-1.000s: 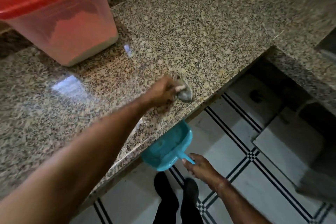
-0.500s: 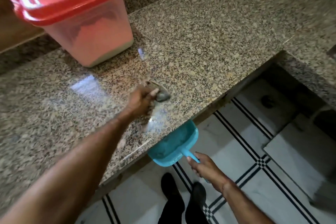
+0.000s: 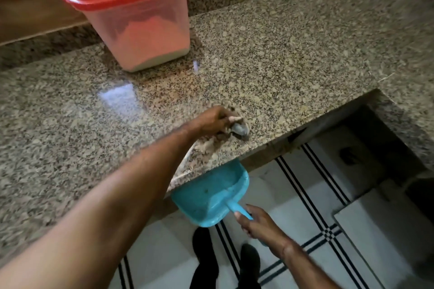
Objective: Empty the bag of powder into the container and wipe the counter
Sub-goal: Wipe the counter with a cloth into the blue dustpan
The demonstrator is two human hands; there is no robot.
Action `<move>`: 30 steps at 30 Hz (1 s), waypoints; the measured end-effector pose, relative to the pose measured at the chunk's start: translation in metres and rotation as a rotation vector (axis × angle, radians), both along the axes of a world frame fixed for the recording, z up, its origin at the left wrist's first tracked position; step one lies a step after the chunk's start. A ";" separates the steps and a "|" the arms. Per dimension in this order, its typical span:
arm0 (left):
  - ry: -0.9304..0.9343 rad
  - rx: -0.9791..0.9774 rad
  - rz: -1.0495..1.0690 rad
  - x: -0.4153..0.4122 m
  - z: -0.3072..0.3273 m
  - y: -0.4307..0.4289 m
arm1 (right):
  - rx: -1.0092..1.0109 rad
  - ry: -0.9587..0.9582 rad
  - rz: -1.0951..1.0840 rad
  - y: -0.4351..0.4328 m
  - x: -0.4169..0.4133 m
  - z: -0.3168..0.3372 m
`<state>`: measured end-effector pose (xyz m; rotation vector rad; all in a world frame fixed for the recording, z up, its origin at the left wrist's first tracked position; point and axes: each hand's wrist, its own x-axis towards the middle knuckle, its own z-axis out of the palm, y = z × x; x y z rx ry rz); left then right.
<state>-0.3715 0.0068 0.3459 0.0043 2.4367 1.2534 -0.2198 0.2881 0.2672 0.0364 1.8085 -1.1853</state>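
Emptying appears complete: the lidded container (image 3: pixel 131 16) holds powder at the bench's (image 3: pixel 293 58) far edge; wiping continues, left hand (image 3: pixel 216 121) gripping a cloth (image 3: pixel 239 128) near the front edge, right hand (image 3: pixel 256 223) holding a dustpan (image 3: pixel 209 197) below.

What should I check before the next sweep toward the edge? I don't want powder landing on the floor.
1. Dustpan under the counter edge, below the cloth: ok.
2. Right hand grips the dustpan handle: ok.
3. Left hand holds the cloth pressed on the counter: ok.
4. Powder lies between cloth and edge, ready to sweep: cannot tell, the frame is blurred.
5. Container lid on, standing clear of the sweep path: ok.
6. Floor free of spilled powder: cannot tell.
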 end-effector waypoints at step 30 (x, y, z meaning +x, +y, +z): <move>0.191 -0.015 0.927 0.125 -0.020 0.031 | -0.074 -0.018 0.226 0.024 -0.001 -0.003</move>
